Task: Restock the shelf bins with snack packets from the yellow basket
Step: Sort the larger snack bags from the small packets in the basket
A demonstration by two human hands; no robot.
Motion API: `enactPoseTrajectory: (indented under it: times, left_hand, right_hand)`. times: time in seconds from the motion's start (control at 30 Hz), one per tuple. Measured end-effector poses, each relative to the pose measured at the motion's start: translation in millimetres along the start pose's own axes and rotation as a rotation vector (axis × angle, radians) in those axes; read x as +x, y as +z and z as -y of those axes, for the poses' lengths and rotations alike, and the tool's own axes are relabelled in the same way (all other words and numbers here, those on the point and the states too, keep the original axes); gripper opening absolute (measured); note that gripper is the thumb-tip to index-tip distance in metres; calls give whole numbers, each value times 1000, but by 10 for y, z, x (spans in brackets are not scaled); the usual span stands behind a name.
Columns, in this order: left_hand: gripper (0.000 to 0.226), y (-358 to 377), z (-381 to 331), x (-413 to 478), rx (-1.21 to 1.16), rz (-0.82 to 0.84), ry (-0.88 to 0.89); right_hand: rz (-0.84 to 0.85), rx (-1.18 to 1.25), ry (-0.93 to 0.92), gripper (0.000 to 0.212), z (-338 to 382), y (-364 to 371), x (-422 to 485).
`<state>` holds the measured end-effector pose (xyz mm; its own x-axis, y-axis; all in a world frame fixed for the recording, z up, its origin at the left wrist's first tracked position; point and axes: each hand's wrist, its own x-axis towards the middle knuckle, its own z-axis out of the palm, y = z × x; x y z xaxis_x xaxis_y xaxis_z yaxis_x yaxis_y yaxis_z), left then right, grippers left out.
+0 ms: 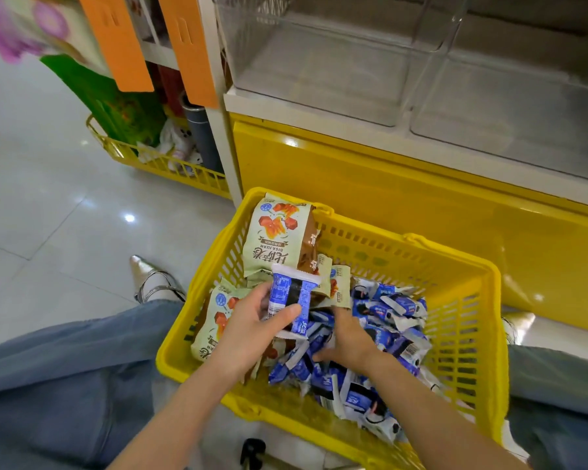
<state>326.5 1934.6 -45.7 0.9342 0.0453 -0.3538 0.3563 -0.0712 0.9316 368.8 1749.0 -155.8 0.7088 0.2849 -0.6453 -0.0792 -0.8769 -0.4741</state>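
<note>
One yellow basket (469, 320), lower centre of frame, below the clear shelf bins (319, 72) at upper right; it contains loose blue snack packets (398, 307) and green bags (279, 232). Left grip (252, 320) pinches a single blue packet (291, 296) over the basket's left half. Right grip (347, 337) lies fingers-down in the blue pile; whether it clasps anything cannot be told.

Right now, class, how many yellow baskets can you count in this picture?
2: the near basket directly in front of the person; the far basket at upper left, beside the shelf unit.
</note>
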Motion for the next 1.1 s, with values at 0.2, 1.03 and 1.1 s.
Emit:
enactPoseTrajectory:
  times: [0.2, 1.03, 1.1]
  left_hand:
    - [26, 37, 57, 74, 31, 12, -23]
    - [32, 96, 154, -47, 83, -76, 70]
    - [34, 57, 120, -72, 87, -100, 88]
  right_hand:
    - [-68, -357, 14, 83, -15, 75, 104]
    - [-285, -209, -140, 60, -314, -492, -585]
    - [-114, -150, -196, 64, -143, -150, -587]
